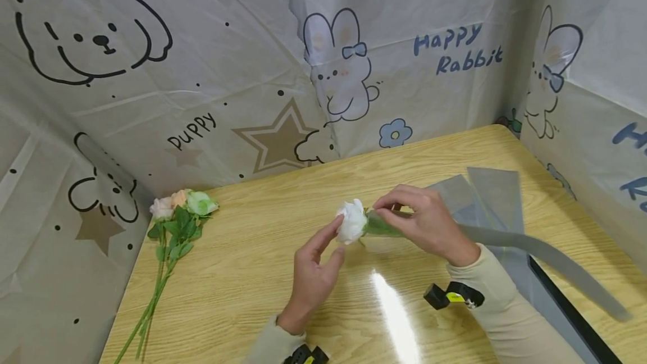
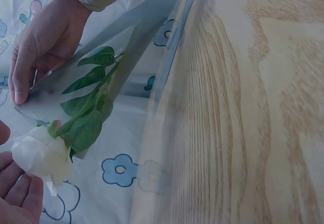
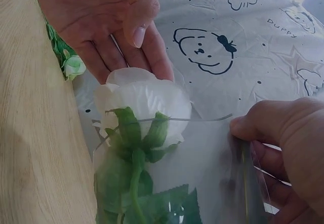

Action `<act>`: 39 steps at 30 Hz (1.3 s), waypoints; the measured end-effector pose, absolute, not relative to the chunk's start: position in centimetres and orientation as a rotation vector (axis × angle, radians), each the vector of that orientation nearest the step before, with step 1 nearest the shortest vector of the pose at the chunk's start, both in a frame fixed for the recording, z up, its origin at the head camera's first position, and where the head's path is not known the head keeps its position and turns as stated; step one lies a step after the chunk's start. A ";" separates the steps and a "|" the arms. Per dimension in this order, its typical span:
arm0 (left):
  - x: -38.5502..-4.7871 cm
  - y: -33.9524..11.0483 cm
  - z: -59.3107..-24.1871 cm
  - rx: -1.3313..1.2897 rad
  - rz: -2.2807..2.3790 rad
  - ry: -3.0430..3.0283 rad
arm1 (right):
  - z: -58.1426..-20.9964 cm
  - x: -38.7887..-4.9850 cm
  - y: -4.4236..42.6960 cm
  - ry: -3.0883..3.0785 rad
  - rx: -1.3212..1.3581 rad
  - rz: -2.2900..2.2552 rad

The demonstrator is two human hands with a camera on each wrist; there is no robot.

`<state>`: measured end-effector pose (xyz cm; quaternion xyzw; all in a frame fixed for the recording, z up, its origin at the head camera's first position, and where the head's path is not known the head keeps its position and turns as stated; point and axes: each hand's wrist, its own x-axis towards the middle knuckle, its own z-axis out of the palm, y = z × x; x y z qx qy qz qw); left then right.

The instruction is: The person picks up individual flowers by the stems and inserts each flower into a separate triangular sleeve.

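A white rose with green leaves lies partly inside a clear plastic sleeve, its bloom poking out at the open end. My left hand is at the bloom, the fingers extended and touching the petals from behind, as the right wrist view shows. The thumb stands apart from the flower. With thumb and fingers, my right hand pinches the sleeve's edge beside the bloom. Through the film the leaves and stem are visible in the left wrist view. The stem's lower end is hidden in the head view.
Several roses in pink, peach and green lie at the table's left side. Flat, see-through sleeves lie at the right, near a black edge. A long grey strip curves out past my right wrist. Printed cloth walls surround the table.
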<state>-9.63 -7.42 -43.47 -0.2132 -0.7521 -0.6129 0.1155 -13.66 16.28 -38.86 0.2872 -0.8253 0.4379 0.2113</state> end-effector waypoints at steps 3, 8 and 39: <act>-9.7 -7.2 -43.6 -0.679 -1.772 -2.196 | -38.9 -13.6 16.2 -2.302 0.798 1.219; -9.7 -6.9 -43.6 -0.724 -1.743 -2.196 | -39.0 -13.5 16.0 -2.302 0.803 1.209; -9.7 -6.0 -42.2 -0.700 -1.900 -2.303 | -38.9 -12.6 14.4 -2.221 0.929 1.266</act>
